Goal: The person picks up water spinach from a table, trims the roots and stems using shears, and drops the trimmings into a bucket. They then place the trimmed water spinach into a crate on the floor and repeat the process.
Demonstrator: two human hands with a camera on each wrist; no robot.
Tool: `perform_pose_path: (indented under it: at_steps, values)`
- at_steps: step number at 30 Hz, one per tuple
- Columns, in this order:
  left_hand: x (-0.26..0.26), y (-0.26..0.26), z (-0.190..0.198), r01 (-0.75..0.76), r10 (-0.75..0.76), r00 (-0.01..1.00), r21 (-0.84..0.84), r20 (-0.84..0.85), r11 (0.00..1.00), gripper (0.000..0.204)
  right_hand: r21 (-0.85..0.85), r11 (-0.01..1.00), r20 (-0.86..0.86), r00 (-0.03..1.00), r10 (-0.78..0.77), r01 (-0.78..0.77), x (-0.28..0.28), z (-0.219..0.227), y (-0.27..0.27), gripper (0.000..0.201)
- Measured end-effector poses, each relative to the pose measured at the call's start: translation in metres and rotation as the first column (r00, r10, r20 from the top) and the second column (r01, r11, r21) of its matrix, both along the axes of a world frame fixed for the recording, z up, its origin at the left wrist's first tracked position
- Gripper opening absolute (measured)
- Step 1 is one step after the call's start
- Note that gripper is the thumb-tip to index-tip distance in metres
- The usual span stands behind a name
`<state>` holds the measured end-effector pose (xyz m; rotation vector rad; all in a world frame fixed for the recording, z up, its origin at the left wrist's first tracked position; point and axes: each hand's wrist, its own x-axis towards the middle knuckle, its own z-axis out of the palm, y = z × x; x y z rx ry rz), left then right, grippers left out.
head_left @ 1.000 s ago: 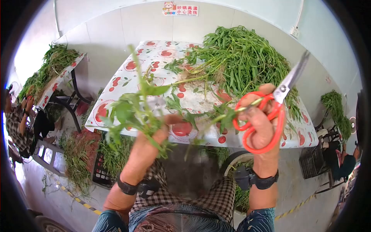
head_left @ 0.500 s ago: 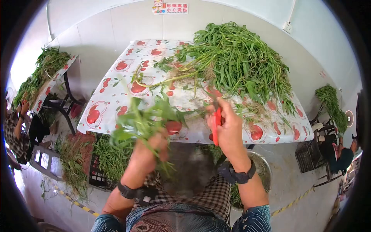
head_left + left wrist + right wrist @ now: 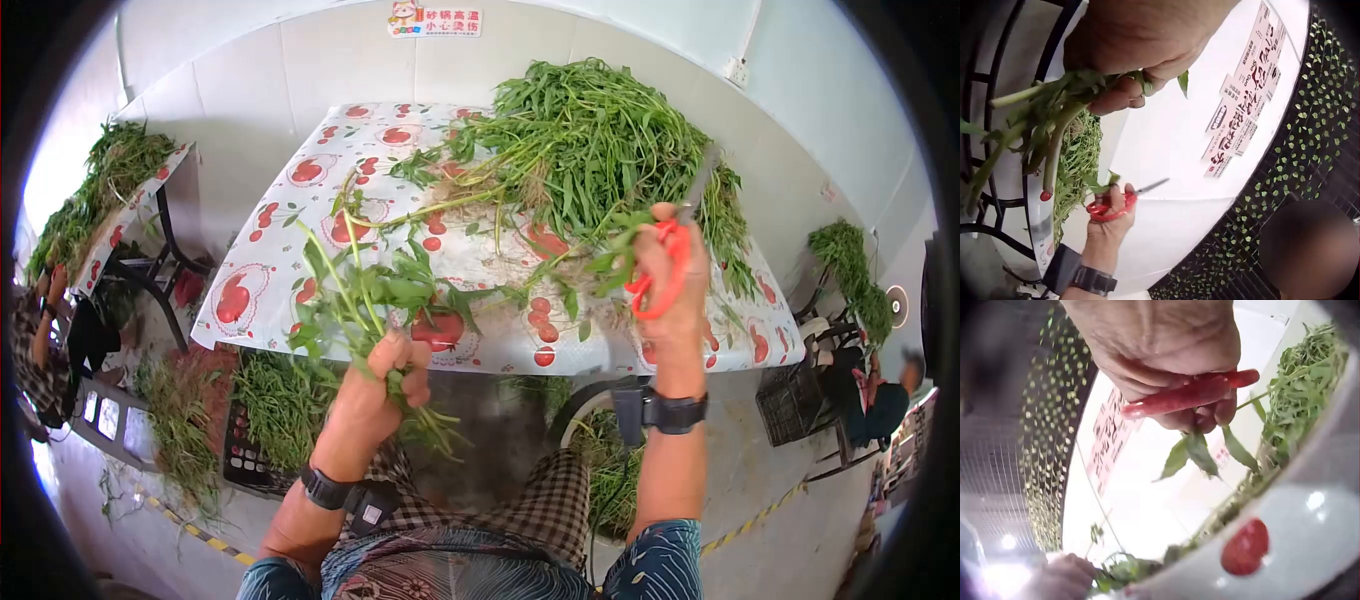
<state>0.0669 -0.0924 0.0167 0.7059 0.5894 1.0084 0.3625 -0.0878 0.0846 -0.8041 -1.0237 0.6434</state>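
In the head view my left hand [image 3: 385, 380] grips a bunch of leafy green stems [image 3: 355, 295], stalks poking out above and below the fist. My right hand [image 3: 685, 300], raised at the right over the table's front part, holds scissors [image 3: 676, 262] by their red handles, blades pointing up and away. A small leafy sprig [image 3: 618, 262] sticks out leftward from that same hand; the right wrist view shows its leaves [image 3: 1197, 453] hanging below the curled fingers. Beyond both hands a big heap of leafy greens [image 3: 610, 140] covers the table's back right.
Loose stems and roots [image 3: 450, 210] lie across the cherry-patterned tablecloth [image 3: 480, 345]. Below the table's front left, a black crate [image 3: 245, 450] contains greens. A round basin [image 3: 565, 430] with greens stands under my right forearm. Other people sit beside heaped greens at far left and far right.
My right hand moved in toward the middle, then back out right and up with the scissors and sprig. The left hand keeps its bunch, which has shifted slightly.
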Motion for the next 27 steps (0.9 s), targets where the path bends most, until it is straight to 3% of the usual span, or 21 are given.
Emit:
perform_pose_path:
  at_steps: [2, 5, 7, 9, 11, 13, 15, 17, 19, 23, 25, 27]
  values:
    - [0.010, -0.001, 0.002, 0.026, -0.026, 1.000, 0.003, -0.013, 1.000, 0.033, -0.012, 1.000, -0.084, 0.996, 0.001, -0.002, 0.007, 0.017, -0.006, 0.033]
    - [0.031, -0.002, 0.010, 0.132, -0.131, 0.990, -0.030, 0.044, 0.991, 0.034, 0.040, 0.983, -0.230, 0.955, 0.186, -0.181, 0.024, 0.014, -0.011, 0.036]
    - [0.044, 0.004, 0.000, 0.211, -0.215, 0.968, 0.040, 0.131, 0.977, 0.020, 0.005, 0.971, -0.206, 0.950, 0.233, -0.237, 0.016, 0.010, -0.019, 0.041]
    - [0.063, 0.008, 0.004, 0.231, -0.233, 0.961, 0.030, 0.150, 0.973, 0.022, -0.012, 0.952, -0.205, 0.932, 0.298, -0.306, -0.003, 0.003, -0.024, 0.042]
    - [0.082, 0.013, 0.007, 0.218, -0.227, 0.973, 0.152, 0.045, 0.964, 0.023, -0.014, 0.920, -0.185, 0.906, 0.382, -0.391, -0.029, -0.010, -0.027, 0.038]
    - [0.102, 0.015, 0.002, 0.167, -0.175, 0.985, 0.237, 0.012, 0.957, 0.025, -0.109, 0.903, -0.147, 0.905, 0.399, -0.416, -0.053, -0.016, -0.030, 0.038]
    - [0.115, 0.017, -0.009, 0.067, -0.084, 0.995, 0.278, 0.049, 0.958, 0.028, -0.276, 0.884, 0.001, 0.919, 0.394, -0.378, -0.065, -0.021, -0.031, 0.039]
    - [0.113, 0.021, -0.018, 0.088, -0.095, 0.994, 0.107, 0.063, 0.990, 0.022, -0.242, 0.883, -0.027, 0.913, 0.407, -0.401, -0.073, -0.023, -0.032, 0.039]
    - [0.113, 0.029, -0.030, 0.144, -0.151, 0.981, 0.066, 0.120, 0.987, 0.018, -0.233, 0.881, -0.074, 0.911, 0.406, -0.411, -0.072, -0.022, -0.034, 0.038]
    - [0.115, 0.020, -0.025, 0.073, -0.071, 0.997, 0.210, -0.019, 0.975, 0.016, -0.262, 0.896, -0.151, 0.932, 0.329, -0.358, -0.066, -0.015, -0.039, 0.036]
    - [0.118, 0.019, -0.026, 0.143, -0.137, 0.989, 0.157, -0.047, 0.977, 0.016, -0.263, 0.911, -0.159, 0.945, 0.285, -0.318, -0.065, -0.015, -0.039, 0.036]
    - [0.124, 0.016, -0.019, 0.093, -0.094, 0.994, 0.018, 0.046, 0.995, 0.016, -0.251, 0.920, -0.157, 0.950, 0.268, -0.301, -0.067, -0.016, -0.037, 0.036]
